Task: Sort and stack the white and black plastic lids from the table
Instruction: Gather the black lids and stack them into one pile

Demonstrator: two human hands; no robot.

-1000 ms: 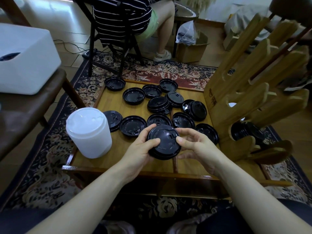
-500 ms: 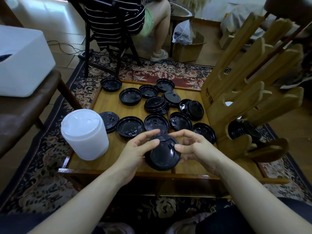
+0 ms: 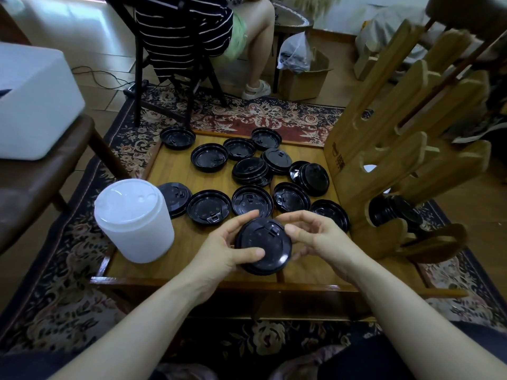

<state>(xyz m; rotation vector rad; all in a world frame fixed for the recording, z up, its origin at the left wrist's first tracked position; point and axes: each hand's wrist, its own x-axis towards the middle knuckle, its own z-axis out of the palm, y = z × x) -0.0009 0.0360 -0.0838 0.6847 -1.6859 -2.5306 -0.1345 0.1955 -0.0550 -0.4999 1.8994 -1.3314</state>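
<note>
White lid stack [image 3: 134, 219] stood at worktop [image 3: 164, 264] left. Left hand [image 3: 227, 250] gripped black lid stack [image 3: 263, 246] above near edge — thumb on top, fingers behind. Right hand [image 3: 315, 237] hung beside rim, fingers loosely curled, grasping nothing. Best practice — square rims flush, support underneath before adding loose black lids [image 3: 252, 200].

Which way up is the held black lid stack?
Top side up: the black lid stack shows its domed top and sip tab, gripped by the left hand.
</note>
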